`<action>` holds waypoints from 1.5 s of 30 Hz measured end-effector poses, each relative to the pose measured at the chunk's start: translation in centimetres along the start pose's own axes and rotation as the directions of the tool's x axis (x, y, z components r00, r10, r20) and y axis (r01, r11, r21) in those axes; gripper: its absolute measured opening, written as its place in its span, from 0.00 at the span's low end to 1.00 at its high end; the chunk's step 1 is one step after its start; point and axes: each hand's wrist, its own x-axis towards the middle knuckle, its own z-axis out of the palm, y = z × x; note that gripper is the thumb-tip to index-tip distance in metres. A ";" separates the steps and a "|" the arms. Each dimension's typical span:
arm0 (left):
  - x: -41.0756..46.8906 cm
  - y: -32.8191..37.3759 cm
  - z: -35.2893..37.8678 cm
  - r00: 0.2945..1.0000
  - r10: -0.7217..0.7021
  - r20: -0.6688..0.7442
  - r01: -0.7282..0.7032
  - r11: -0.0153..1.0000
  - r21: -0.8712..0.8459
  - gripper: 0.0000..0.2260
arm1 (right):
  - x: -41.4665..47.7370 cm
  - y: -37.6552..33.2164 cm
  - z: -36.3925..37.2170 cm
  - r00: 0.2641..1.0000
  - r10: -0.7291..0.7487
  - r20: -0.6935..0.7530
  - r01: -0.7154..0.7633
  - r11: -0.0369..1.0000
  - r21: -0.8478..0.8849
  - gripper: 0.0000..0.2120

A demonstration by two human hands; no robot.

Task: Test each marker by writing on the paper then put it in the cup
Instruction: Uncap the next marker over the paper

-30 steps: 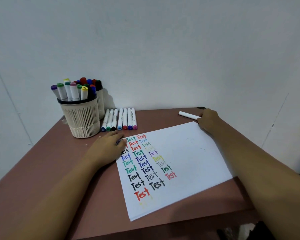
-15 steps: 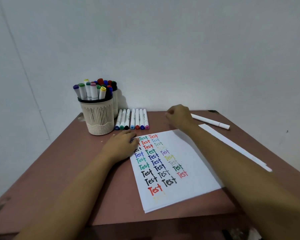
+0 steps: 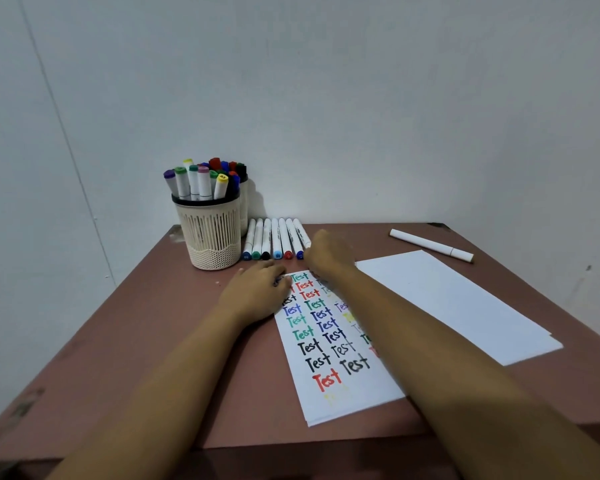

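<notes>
A cream slotted cup [image 3: 212, 237] at the table's back left holds several capped markers. A row of several white markers [image 3: 267, 237] lies right of it, coloured caps toward me. The paper [image 3: 329, 358] carries columns of "Test" in many colours. My left hand [image 3: 257, 294] lies flat on the paper's top left corner and holds nothing. My right hand [image 3: 326, 254] is at the right end of the row, covering the near end of the rightmost marker [image 3: 300, 232]; its grip is hidden.
A second cup [image 3: 245, 209] of markers stands behind the first, against the wall. A lone white marker [image 3: 430, 244] lies at the back right of the brown table [image 3: 153, 323]. A blank white sheet [image 3: 447, 299] lies right of the written paper.
My right hand left the lone white marker at the far right and travelled left to the end of the marker row. My left hand stayed on the paper.
</notes>
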 end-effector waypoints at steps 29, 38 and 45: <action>-1.6 1.4 0.6 0.845 0.371 -0.386 -0.394 0.919 0.019 0.14 | -8.4 4.8 -6.8 0.932 0.066 0.358 -0.357 -0.021 0.934 0.16; -2.2 2.5 0.6 0.848 0.390 -0.359 -0.466 0.871 -0.155 0.09 | -8.5 4.9 -5.0 0.924 -0.211 0.320 -0.280 0.197 0.940 0.06; -2.2 2.7 0.5 0.878 0.314 -0.361 -0.432 0.844 -0.318 0.10 | -8.5 4.8 -4.9 0.931 -0.245 0.271 -0.226 0.195 0.954 0.05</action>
